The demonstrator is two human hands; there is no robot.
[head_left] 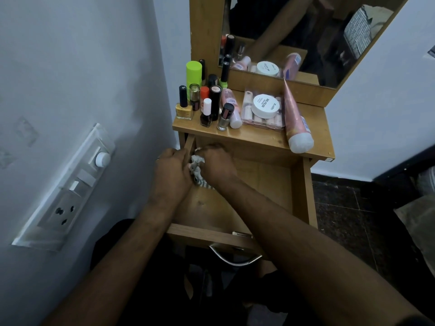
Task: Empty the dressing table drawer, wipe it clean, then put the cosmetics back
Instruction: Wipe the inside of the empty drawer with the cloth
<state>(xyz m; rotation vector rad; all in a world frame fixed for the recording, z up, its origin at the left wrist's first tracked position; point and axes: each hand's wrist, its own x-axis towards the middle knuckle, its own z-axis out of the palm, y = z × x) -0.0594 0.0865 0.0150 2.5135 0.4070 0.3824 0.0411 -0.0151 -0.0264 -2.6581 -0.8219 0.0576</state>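
Observation:
The wooden drawer (299, 184) stands pulled out, its bare bottom showing. My left hand (171, 170) and my right hand (217, 164) meet at the drawer's far left corner, both closed on a crumpled grey-white cloth (196, 169) between them. The cosmetics stand on the table top (256, 137): several nail polish bottles (207, 111), a green-capped bottle (193, 74), a clear box (263, 118) with a white jar (265, 106) on it, and a pink tube (295, 118) lying at the right.
A mirror (306, 36) rises behind the table top. A white wall with a switch and socket panel (68, 194) is close on the left. The metal drawer handle (235, 257) faces me. Dark floor tiles (348, 215) lie to the right.

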